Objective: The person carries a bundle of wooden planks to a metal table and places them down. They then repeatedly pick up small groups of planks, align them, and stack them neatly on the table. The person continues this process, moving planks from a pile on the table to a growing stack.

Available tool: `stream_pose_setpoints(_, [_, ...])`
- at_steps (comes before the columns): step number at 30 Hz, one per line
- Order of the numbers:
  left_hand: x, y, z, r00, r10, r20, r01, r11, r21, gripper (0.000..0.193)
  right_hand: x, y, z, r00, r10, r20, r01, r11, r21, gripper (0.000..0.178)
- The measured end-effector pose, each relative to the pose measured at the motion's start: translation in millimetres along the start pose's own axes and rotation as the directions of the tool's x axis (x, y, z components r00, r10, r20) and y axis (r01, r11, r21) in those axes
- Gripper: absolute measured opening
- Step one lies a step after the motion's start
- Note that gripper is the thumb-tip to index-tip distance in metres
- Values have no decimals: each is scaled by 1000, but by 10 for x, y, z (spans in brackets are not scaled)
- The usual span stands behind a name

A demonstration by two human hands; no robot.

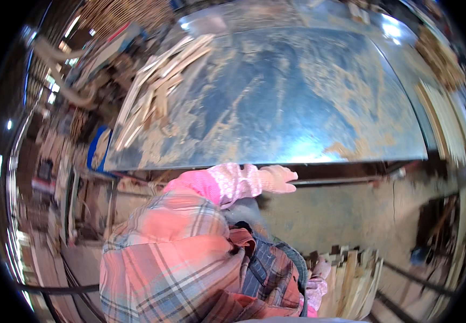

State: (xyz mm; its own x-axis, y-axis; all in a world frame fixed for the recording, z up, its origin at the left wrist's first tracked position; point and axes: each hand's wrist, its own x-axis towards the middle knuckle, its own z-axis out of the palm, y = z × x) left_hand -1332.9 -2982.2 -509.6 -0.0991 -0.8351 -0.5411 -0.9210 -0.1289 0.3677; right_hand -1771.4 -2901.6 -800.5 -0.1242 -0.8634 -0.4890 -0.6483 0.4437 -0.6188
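Observation:
My left hand (278,178), in a pale pink glove, reaches across the front of my body near the front edge of the metal-topped table (276,102). Its fingers are stretched out and it holds nothing. Low in the picture, my right hand (320,267), gloved too, is beside a stack of wooden strips (351,282) standing to my right. Those fingers are small and partly hidden, so whether they grip a strip is unclear. Pink patterned sleeves cover both forearms.
Sawdust streaks the tabletop. Loose wooden strips (160,86) lie in a pile on its left side. Long boards (445,121) are stacked past its right edge. Metal bars (418,277) run low at the right, and a pipe (63,89) curves at the far left.

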Motion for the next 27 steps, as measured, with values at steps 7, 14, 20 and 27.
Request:
stream_pose_setpoints(7, [-586,-303,-539,712,-352,-608,294,935,-196,53,757,-1634,32,958,-205,200,152,956,249,50])
stream_pose_setpoints(14, [-1255,-1272,-771,321,-509,-799,305,854,-421,45,158,-4051,-62,790,-502,352,216,765,607,52])
stream_pose_setpoints(20, [-2828,-2842,-346,235,-724,-648,591,636,-496,53,-458,-5399,760,566,-594,572,343,800,492,63])
stream_pose_setpoints(27, [-3049,-4101,-348,85,-939,-332,596,315,-739,65,-596,-7249,1680,658,-578,483,651,759,22,66])
